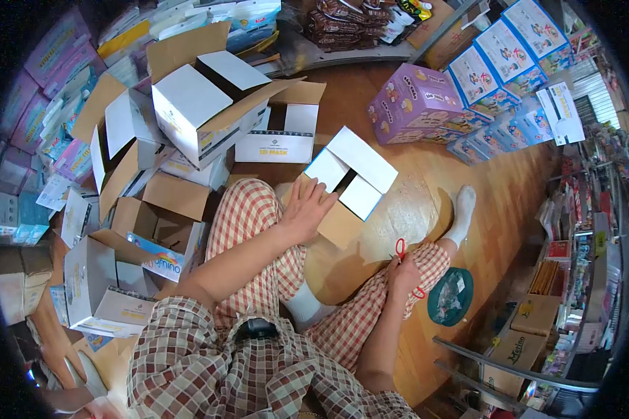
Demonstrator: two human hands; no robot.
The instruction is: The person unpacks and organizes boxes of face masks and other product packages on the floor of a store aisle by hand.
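On the floor between my legs sits a small cardboard box [370,164] with white outer faces and blue edges. Its flaps are partly folded in, leaving a dark gap, and a brown flap [340,225] sticks out toward me. My left hand [309,208] lies over the box's near left edge, fingers bent onto the white flap; its thumb is hard to make out. Farther right, above my knee, my right hand [402,274] is closed around red-handled scissors [400,248]. A red loop shows on either side of the fist, while the blades are hidden.
Open cartons [210,105] are heaped on the left, with another white carton [276,145] behind. Purple boxes [416,105] and blue-white boxes [507,56] stack at the back right. Beside my right knee is a green basket [450,296]. Metal shelving [517,370] runs along the right.
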